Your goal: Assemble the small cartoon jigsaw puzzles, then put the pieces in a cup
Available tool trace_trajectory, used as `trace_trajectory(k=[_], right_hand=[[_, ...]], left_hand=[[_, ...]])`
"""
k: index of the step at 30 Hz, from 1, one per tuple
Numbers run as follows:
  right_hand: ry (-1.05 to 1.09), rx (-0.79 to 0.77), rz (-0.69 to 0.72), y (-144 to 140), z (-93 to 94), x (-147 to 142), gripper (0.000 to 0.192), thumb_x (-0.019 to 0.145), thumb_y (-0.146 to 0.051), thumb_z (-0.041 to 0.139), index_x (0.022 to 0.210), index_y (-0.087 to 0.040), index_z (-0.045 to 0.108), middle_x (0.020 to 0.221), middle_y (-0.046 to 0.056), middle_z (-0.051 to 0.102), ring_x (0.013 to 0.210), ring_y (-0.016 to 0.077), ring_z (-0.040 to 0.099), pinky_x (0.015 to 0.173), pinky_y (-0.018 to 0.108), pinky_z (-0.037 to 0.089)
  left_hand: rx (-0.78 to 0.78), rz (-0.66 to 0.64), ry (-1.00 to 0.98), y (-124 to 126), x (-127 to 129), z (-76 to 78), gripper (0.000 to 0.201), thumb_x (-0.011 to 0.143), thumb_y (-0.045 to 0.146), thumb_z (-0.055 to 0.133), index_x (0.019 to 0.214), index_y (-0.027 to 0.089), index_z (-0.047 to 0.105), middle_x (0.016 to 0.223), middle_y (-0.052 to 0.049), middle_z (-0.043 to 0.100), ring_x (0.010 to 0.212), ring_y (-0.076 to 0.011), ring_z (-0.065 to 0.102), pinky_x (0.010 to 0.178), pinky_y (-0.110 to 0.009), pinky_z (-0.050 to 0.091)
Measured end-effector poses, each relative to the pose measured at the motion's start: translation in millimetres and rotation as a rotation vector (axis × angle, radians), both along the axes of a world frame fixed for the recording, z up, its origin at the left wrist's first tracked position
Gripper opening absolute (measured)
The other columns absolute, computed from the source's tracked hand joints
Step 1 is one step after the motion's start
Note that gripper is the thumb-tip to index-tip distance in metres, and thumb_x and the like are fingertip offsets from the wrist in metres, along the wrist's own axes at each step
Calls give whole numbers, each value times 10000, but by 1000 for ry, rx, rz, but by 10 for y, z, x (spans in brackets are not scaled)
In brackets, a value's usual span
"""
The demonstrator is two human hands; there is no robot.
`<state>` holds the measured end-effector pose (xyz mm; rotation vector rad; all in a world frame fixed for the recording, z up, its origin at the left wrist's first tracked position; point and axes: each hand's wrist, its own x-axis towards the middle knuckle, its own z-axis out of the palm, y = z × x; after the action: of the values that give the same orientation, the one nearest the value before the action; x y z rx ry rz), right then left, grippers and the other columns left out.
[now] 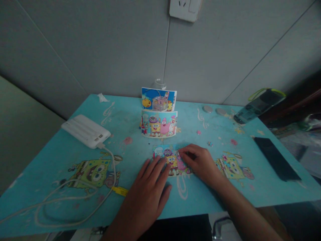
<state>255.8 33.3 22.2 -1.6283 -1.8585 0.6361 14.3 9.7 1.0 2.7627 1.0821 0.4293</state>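
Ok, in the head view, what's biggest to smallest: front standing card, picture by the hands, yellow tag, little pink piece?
1. Front standing card and picture: unsure which is bigger, fingers hide part
2. Yellow tag
3. Little pink piece

From flat picture (172,164): 12 blocked by standing cards (160,129) and glass jar (160,104). Way through at 11, cards to power bank (86,130); cable (113,164) crosses 8–9. Gap at 1, flat discs (207,108) low there; bottle (259,106) leans at 2. Right hand (199,162) fills 3, black slab (276,159) beyond.
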Motion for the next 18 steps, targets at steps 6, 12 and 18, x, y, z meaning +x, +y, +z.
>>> trace_trajectory(k=[6,12,18], right_hand=[[-2,13,-14,-13,2,10,158,931,-227,609,984,-229,758,932,52,695,754,162,626,695,294,487],[-21,-20,13,-30,-7,19,195,928,-283,649,1085,-251,759,943,43,667,751,151,619,702,292,492],[-61,2,35,-29,-43,12,230,896,-309,703,1112,-241,745,957,52,649,813,167,618,752,304,504]], left_hand=[[-10,-4,-18,-1,1,-13,526,992,315,500,1498,205,409,1581,-81,391,1466,-295,332,1198,-564,327],[-14,1,-17,0,-1,1,531,987,313,510,1498,210,408,1581,-77,391,1470,-294,326,1199,-559,326],[37,-12,-28,4,-5,-8,519,985,296,507,1489,202,427,1570,-91,408,1454,-307,353,1177,-565,356]])
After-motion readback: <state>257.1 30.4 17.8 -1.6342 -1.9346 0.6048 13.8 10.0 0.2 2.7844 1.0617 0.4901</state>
